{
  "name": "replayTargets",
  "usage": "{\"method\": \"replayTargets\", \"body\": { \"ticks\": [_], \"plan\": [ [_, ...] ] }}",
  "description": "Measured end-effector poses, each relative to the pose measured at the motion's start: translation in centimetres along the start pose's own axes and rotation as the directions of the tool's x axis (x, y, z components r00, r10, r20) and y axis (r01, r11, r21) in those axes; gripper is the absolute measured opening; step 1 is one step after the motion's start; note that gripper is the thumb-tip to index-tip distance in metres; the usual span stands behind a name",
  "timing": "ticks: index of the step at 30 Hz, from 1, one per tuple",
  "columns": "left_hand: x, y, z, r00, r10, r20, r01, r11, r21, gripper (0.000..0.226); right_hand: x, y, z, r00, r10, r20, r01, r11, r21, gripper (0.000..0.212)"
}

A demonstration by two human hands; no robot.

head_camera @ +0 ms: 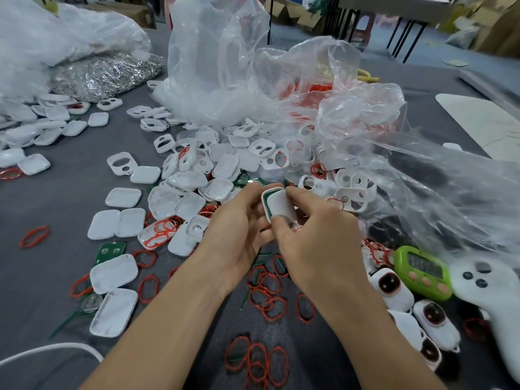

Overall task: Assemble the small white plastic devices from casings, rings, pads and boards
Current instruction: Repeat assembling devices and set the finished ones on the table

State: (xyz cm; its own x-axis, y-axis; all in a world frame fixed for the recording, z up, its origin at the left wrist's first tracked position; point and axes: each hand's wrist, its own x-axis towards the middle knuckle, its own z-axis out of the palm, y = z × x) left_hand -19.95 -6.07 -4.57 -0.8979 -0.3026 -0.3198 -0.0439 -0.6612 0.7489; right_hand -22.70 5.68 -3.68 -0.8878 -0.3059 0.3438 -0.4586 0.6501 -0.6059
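Casing (279, 207), white, green board (266, 204) showing along its rim: was held above the desk's (64, 192) middle, between both hands.
Left hand (239, 223): fingers curled round the casing's left side.
Right hand (315, 237): thumb and forefinger pinched its right side.
Desk, grey: red rings (259, 361) at near edge, loose casings (213, 175) mid-desk, clear bags (219, 66) beyond.
Room: cardboard boxes (284, 8) farthest back.

2 hands show, the left hand (239, 220) and the right hand (315, 237), both bare from the fingertips back to the wrists. The nails that can be seen are short and plain. Behind the wrists, the left forearm (174, 319) and the right forearm (365, 327) are slim and bare down to the lower edge of the view.
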Motion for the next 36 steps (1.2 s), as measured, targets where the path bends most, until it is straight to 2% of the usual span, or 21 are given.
{"method": "replayTargets", "body": {
  "ticks": [7, 12, 18, 23, 26, 29, 30, 33, 36],
  "plan": [
    [-0.5, -0.2, 0.3, 1.0, 0.012, 0.029, -0.013, 0.999, 0.033, 0.034, -0.1, -0.5, 0.3, 0.999, 0.002, 0.034, -0.001, 0.999, -0.034, 0.043],
    [-0.4, -0.4, 0.2, 1.0, 0.024, 0.01, -0.025, 0.995, 0.101, 0.029, -0.2, -0.8, 0.4, 0.999, -0.05, -0.009, 0.049, 0.996, -0.073, 0.038],
    [-0.4, -0.7, 0.3, 0.994, 0.105, -0.01, -0.101, 0.976, 0.192, 0.024, -0.3, -0.9, 0.5, 0.994, -0.089, 0.057, 0.096, 0.987, -0.132, 0.048],
    [-0.4, -0.6, 0.2, 0.99, 0.139, -0.026, -0.13, 0.965, 0.228, 0.026, -0.4, -0.6, 0.8, 0.991, -0.133, -0.019, 0.13, 0.985, -0.115, 0.041],
    [-0.3, -0.3, 0.0, 0.99, 0.136, -0.024, -0.127, 0.968, 0.217, 0.027, -0.1, 0.2, 0.4, 0.998, -0.059, 0.015, 0.058, 0.996, 0.069, 0.031],
    [-0.1, -0.2, -0.3, 0.992, 0.127, 0.012, -0.126, 0.967, 0.22, 0.024, 0.9, 1.5, -0.2, 0.995, 0.05, 0.084, -0.072, 0.958, 0.277, 0.01],
    [-0.1, -0.3, -0.4, 0.992, 0.125, 0.032, -0.129, 0.962, 0.241, 0.024, 1.2, 1.7, -0.5, 0.99, 0.073, 0.121, -0.109, 0.939, 0.325, 0.009],
    [-0.1, -0.5, -0.5, 0.991, 0.115, 0.07, -0.13, 0.955, 0.268, 0.023, 1.6, 1.8, -0.9, 0.977, 0.07, 0.2, -0.15, 0.893, 0.424, 0.034],
    [-0.1, -0.4, -0.6, 0.992, 0.108, 0.073, -0.123, 0.956, 0.266, 0.022, 1.7, 1.8, -1.1, 0.972, 0.083, 0.221, -0.184, 0.854, 0.487, 0.041]
  ]
}}
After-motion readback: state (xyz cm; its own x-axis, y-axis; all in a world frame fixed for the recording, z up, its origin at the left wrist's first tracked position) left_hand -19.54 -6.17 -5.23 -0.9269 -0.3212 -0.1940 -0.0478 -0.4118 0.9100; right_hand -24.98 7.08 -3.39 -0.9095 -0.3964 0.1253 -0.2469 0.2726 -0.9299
